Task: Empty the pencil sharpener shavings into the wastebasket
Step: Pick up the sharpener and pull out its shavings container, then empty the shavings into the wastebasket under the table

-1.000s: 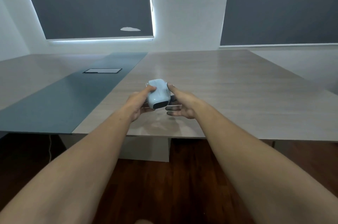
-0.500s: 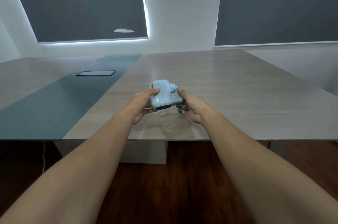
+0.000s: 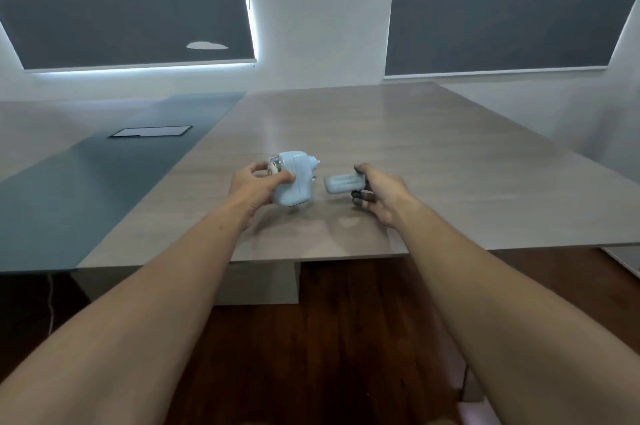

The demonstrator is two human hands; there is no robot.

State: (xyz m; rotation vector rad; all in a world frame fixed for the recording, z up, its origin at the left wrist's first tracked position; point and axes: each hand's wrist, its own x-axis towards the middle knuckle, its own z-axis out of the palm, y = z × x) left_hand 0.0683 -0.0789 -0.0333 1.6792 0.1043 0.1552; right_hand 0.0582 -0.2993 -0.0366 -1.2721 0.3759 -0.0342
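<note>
Counter (image 3: pixel 398 133): wide wood-grain top with a dark inset strip on the left; both hands work above its near edge. No wastebasket in view.
Floor (image 3: pixel 329 338): dark wood boards below the counter edge; any spill here would land on them.
Pencil sharpener (image 3: pixel 294 182): pale blue body, held just above the counter and tilted; crank end toward the left, drawer opening toward the right, as far as can be judged.
Left hand (image 3: pixel 258 183): fingers and thumb clamped round the crank end of the pencil sharpener, carrying its weight.
Right hand (image 3: pixel 381 192): closed on one end of the shavings drawer, thumb on top, fingers curled beneath.
Shavings drawer (image 3: pixel 344 183): small pale grey tray, fully out of the sharpener body, a clear gap between the two; lying roughly level. Contents not visible from this angle.
Step in hand (judgement): drawer is separated; next is carrying it to the bin.
Method note: keep the drawer level with its open side up while moving. The sharpener can be set down on the counter to free the left hand. Locate the wastebasket before turning. Tip only once the drawer is over the bin mouth, then tap it to clear clinging dust.
Risk: tilting early scatters shavings on counter or floor.
</note>
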